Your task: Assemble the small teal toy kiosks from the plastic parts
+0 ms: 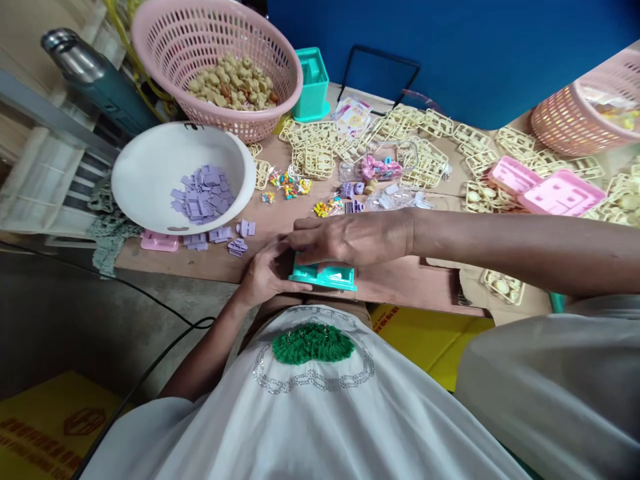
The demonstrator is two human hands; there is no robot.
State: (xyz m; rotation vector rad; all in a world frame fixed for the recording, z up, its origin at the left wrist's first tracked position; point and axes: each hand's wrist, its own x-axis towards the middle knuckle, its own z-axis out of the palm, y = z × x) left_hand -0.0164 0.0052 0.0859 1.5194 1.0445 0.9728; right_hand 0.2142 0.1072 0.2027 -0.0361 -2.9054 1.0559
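A turquoise plastic tray-like part [327,279] rests at the front edge of the work table, right before my body. My left hand [265,272] grips its left side, thumb along the near edge. From the right, my right hand [345,240] reaches over the part with its fingers curled and pressed together at the far left corner. What those fingertips hold, if anything, is hidden. Loose purple plastic pieces [238,247] lie just left of my hands. Behind them are small bags of colourful bits [327,208] and purple parts [352,190].
A white bowl [145,180] holds purple pieces; behind it stands a pink basket [165,40] of beige parts. Cream plastic frames [313,143] spread across the back. Pink trays [563,192] and another basket [555,120] stand right. A bottle [103,83] leans left; a black cable [165,300] hangs below.
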